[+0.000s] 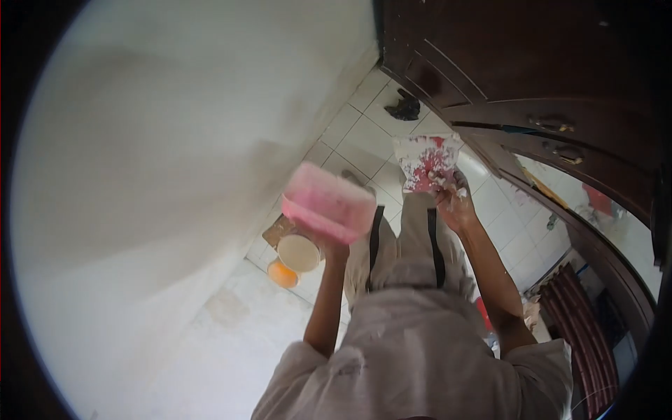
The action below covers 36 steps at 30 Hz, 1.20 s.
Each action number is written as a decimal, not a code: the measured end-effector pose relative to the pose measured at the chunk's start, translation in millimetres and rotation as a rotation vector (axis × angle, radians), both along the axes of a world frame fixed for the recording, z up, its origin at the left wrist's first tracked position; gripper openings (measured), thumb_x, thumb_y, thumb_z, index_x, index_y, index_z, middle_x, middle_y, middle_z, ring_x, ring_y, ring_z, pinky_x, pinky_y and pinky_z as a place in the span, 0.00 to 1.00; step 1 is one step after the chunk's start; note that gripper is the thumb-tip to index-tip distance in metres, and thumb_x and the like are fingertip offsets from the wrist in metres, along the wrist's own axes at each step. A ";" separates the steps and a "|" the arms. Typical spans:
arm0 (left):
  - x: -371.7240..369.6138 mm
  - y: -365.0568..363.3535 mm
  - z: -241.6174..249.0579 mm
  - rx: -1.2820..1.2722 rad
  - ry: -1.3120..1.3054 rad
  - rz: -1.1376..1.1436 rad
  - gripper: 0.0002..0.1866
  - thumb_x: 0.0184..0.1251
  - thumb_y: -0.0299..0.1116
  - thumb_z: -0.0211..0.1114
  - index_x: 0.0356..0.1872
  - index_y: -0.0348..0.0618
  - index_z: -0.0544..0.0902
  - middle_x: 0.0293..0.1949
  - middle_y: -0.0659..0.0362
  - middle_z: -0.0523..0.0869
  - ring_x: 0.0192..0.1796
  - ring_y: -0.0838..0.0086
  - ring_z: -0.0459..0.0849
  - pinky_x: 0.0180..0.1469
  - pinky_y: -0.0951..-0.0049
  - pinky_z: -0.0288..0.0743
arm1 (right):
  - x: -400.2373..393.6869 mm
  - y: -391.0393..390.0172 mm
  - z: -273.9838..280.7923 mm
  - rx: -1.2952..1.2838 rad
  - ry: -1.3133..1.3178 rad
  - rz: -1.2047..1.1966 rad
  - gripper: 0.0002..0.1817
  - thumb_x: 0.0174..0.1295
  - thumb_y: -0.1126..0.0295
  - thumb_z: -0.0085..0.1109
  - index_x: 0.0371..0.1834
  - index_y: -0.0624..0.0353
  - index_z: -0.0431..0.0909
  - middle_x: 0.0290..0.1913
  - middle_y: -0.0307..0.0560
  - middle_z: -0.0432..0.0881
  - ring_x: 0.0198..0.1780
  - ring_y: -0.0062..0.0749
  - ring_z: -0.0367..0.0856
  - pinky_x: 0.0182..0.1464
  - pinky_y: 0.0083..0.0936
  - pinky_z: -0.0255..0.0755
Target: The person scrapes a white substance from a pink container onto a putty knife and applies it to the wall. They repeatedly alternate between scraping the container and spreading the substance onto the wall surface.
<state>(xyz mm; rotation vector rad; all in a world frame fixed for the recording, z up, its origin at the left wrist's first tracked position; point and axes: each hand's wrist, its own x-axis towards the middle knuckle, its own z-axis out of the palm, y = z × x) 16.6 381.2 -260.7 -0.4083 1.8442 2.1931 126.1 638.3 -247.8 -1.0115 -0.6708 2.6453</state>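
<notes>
My left hand (332, 245) is closed on a pink rectangular plastic container (325, 203), held up beside the white wall. Motion blurs the container, and it hides most of my fingers. A flat red sheet (425, 162), thickly smeared and spotted with white paste, is gripped in my right hand (451, 196) in front of my legs. White paste also clings to those fingers. The two held things are apart from each other.
A white wall (175, 140) rises on the left. Dark wooden cabinets (504, 77) with drawer handles line the right. On the tiled floor stand a pale round bucket (299, 253) and an orange container (283, 274); a black crumpled bag (403, 105) lies farther ahead.
</notes>
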 end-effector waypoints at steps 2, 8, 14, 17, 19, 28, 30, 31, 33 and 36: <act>10.3 -2.4 -14.9 0.283 -0.218 -0.071 0.38 0.72 0.64 0.45 0.74 0.52 0.52 0.68 0.61 0.61 0.70 0.70 0.61 0.70 0.66 0.58 | 4.8 -7.5 -82.5 -0.031 -0.046 0.025 0.18 0.64 0.73 0.60 0.57 0.59 0.71 0.51 0.43 0.81 0.55 0.28 0.79 0.61 0.25 0.72; 52.1 -91.2 -161.6 -0.320 -0.170 -0.201 0.40 0.70 0.67 0.47 0.74 0.55 0.52 0.69 0.60 0.60 0.71 0.68 0.62 0.69 0.63 0.61 | -71.1 -24.0 -296.2 -0.010 -0.189 0.049 0.20 0.71 0.67 0.51 0.62 0.61 0.64 0.57 0.46 0.73 0.57 0.32 0.77 0.60 0.38 0.77; 44.1 -86.3 -204.4 -0.119 -0.535 -0.010 0.45 0.66 0.73 0.43 0.76 0.61 0.44 0.72 0.57 0.56 0.72 0.61 0.60 0.70 0.54 0.61 | -190.5 23.2 -477.9 0.396 -0.210 -0.050 0.16 0.73 0.63 0.48 0.55 0.64 0.71 0.52 0.48 0.78 0.49 0.36 0.82 0.54 0.37 0.81; 50.1 -74.1 -222.8 -0.397 -0.402 -0.219 0.45 0.65 0.74 0.39 0.77 0.63 0.41 0.73 0.56 0.54 0.73 0.59 0.58 0.71 0.52 0.61 | -244.2 44.5 -583.9 0.722 -0.444 -0.008 0.15 0.70 0.64 0.51 0.53 0.62 0.73 0.47 0.55 0.81 0.47 0.45 0.83 0.48 0.39 0.80; 54.2 -89.0 -248.6 -0.459 -0.281 -0.376 0.46 0.66 0.73 0.40 0.77 0.64 0.38 0.74 0.56 0.51 0.74 0.57 0.57 0.71 0.50 0.61 | -268.0 53.3 -610.6 1.005 -0.647 0.070 0.14 0.68 0.66 0.52 0.52 0.61 0.73 0.45 0.60 0.82 0.46 0.51 0.84 0.45 0.41 0.80; 29.5 -73.4 -263.4 -0.567 -0.435 -0.326 0.46 0.67 0.73 0.36 0.77 0.57 0.38 0.74 0.54 0.49 0.75 0.56 0.55 0.70 0.48 0.62 | -385.5 85.1 -606.1 1.522 -1.001 -0.309 0.16 0.66 0.64 0.53 0.51 0.61 0.77 0.32 0.65 0.82 0.35 0.62 0.81 0.40 0.49 0.75; 9.9 -53.0 -252.5 -0.586 -0.455 -0.359 0.48 0.66 0.74 0.38 0.77 0.55 0.37 0.74 0.53 0.49 0.75 0.56 0.54 0.70 0.48 0.62 | -418.4 83.1 -633.7 1.231 -0.913 -0.215 0.15 0.64 0.65 0.56 0.50 0.60 0.77 0.31 0.59 0.82 0.33 0.55 0.80 0.38 0.46 0.75; 9.9 -56.5 -253.9 -0.587 -0.452 -0.362 0.48 0.66 0.74 0.38 0.77 0.55 0.37 0.74 0.53 0.49 0.75 0.56 0.54 0.70 0.48 0.62 | -412.7 77.7 -601.9 1.291 -0.879 -0.180 0.16 0.64 0.65 0.55 0.52 0.60 0.76 0.32 0.61 0.82 0.34 0.56 0.81 0.39 0.46 0.75; 14.3 -66.1 -255.9 -0.640 -0.350 -0.410 0.50 0.65 0.74 0.40 0.77 0.53 0.37 0.74 0.53 0.49 0.75 0.57 0.55 0.70 0.48 0.62 | -395.1 69.0 -548.4 1.378 -0.696 -0.170 0.18 0.65 0.65 0.54 0.55 0.60 0.76 0.32 0.64 0.82 0.35 0.59 0.81 0.40 0.47 0.76; 5.7 -60.8 -257.0 -0.508 -0.342 -0.429 0.51 0.64 0.75 0.41 0.77 0.53 0.36 0.74 0.53 0.49 0.75 0.57 0.55 0.70 0.48 0.62 | -365.7 56.8 -508.2 1.380 -0.465 -0.181 0.19 0.66 0.64 0.53 0.58 0.61 0.75 0.33 0.67 0.82 0.36 0.61 0.82 0.41 0.48 0.76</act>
